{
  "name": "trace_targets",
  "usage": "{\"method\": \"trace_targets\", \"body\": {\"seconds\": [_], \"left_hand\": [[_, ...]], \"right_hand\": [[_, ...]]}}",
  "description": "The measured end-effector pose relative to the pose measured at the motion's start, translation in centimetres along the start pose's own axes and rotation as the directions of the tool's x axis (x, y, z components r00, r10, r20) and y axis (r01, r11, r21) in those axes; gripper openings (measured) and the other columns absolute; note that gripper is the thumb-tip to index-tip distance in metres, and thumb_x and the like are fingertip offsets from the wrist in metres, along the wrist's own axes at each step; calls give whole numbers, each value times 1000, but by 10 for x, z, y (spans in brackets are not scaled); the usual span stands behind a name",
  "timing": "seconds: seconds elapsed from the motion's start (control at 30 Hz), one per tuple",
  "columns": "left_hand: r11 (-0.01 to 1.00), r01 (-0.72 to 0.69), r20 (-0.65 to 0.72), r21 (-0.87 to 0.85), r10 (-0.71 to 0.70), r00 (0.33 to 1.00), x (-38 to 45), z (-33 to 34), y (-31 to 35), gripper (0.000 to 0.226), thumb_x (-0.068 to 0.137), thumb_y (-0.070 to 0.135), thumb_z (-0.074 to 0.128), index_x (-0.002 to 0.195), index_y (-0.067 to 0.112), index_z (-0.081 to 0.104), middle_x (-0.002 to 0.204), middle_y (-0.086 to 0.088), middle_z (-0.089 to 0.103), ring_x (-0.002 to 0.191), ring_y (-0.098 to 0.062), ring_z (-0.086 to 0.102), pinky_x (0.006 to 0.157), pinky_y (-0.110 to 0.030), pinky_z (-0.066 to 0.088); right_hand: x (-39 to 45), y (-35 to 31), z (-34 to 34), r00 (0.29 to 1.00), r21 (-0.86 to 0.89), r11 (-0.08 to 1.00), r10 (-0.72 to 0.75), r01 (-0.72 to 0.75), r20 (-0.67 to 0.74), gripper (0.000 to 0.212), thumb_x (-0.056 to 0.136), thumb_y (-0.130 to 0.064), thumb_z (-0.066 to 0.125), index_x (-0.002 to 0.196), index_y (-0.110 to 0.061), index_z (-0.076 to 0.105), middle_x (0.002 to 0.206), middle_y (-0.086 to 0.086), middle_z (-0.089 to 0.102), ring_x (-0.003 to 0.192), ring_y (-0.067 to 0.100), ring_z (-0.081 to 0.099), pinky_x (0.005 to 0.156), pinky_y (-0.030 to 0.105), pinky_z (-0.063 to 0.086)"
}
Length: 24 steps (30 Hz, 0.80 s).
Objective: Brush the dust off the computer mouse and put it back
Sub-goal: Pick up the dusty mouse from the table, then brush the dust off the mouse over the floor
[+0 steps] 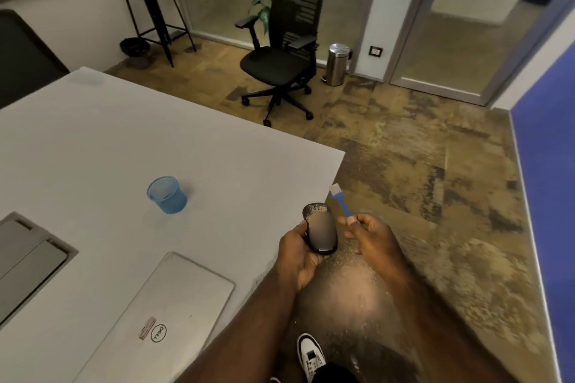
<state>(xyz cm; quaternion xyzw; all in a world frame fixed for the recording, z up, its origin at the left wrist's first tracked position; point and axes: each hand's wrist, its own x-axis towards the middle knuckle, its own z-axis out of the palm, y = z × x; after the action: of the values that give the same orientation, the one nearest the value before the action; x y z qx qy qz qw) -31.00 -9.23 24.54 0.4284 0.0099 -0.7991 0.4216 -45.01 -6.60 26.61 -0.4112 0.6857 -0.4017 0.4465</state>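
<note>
Taking the closed laptop (149, 317) as the landmark, a recessed grey panel (29, 261) in the desk (124, 140) lies to its left, cut off by the frame edge. Beyond the laptop, further up the desk, stands a blue mesh cup (167, 195), upright and well apart from everything else. To the right of the laptop, past the desk's edge and over the floor, the left hand (300, 253) holds the computer mouse (320, 228), its grip clamped around the mouse's near end and side (the fingers behind it are hidden). The mouse is black, speckled with pale dust at its far end; its middle is blurred and cannot be read. Just right of it, the right hand (371, 238) pinches the handle of a small blue brush (340, 200), grip closed on it, the pale bristles pointing away and a little clear of the mouse. Pale specks lie scattered on the floor (435, 180) beneath both hands, hard to make out against the mottled surface. Below the hands a white shoe (311, 354) shows, partly cut off.
</note>
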Motion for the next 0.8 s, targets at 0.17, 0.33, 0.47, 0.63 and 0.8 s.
{"method": "trace_targets", "body": {"seconds": [0.17,0.33,0.47,0.63,0.8], "left_hand": [[999,21,15,-39,-20,1000,-17,7,-12,37,102,20,37,129,-1,51,124,-25,59,98,-36,62,78,-50,54],[1000,-4,29,-20,5,1000,-27,20,-24,33,102,20,38,123,-1,52,127,-25,58,103,-37,61,86,-52,51],[999,-20,28,40,19,999,-27,39,-45,37,103,21,37,131,-1,49,134,-26,55,114,-38,58,88,-51,49],[999,-22,0,40,22,1000,-26,66,-81,40,104,24,35,135,1,45,136,-25,53,114,-38,58,84,-52,50],[995,-47,-15,84,48,999,-19,87,-113,39,104,25,34,131,0,48,129,-25,58,105,-37,62,82,-51,52]], "right_hand": [[-30,10,-54,992,-25,999,-45,43,-116,9,94,-18,64,92,-20,73,63,-12,68,45,-3,51,46,15,45],[-55,13,-93,985,-27,994,-108,105,-133,15,87,-16,72,91,-30,75,70,-11,73,49,-4,55,46,14,47],[-65,18,-120,979,13,989,-144,147,-144,13,85,-18,75,81,-30,76,59,-7,67,47,1,52,47,17,49],[-65,23,-157,983,69,985,-148,156,-113,8,91,-14,67,90,-19,74,67,-3,75,58,7,69,56,16,54],[-57,28,-192,986,125,978,-162,166,-40,12,93,-7,63,92,-16,72,73,2,77,70,15,76,61,19,58]]}}
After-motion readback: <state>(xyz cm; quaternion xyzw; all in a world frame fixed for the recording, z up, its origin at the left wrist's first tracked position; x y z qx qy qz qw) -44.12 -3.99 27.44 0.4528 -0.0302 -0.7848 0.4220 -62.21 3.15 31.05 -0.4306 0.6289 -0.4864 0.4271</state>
